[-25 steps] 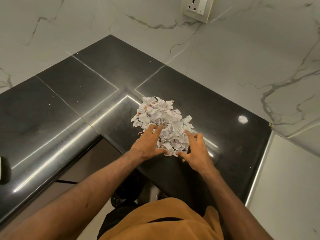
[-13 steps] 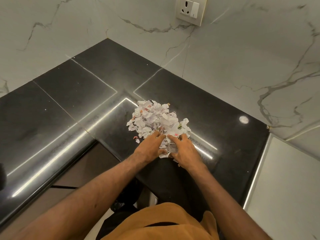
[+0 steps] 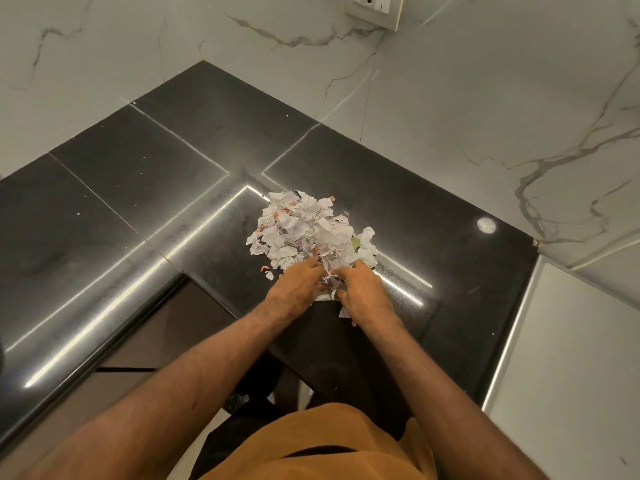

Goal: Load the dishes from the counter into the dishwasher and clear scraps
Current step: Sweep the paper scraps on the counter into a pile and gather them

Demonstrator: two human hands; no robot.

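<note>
Your forearms run up from the lower frame and meet just right of centre. Your left hand (image 3: 298, 285) and right hand (image 3: 363, 294) sit knuckles up, nearly touching, fingers curled inward round paper scraps (image 3: 331, 284).

Open room is found over the tabletop (image 3: 131, 188) left of and behind the heap of paper scraps (image 3: 301, 226), which lies near the front inner corner. The back edges are closed by marble walls (image 3: 467, 98).
</note>
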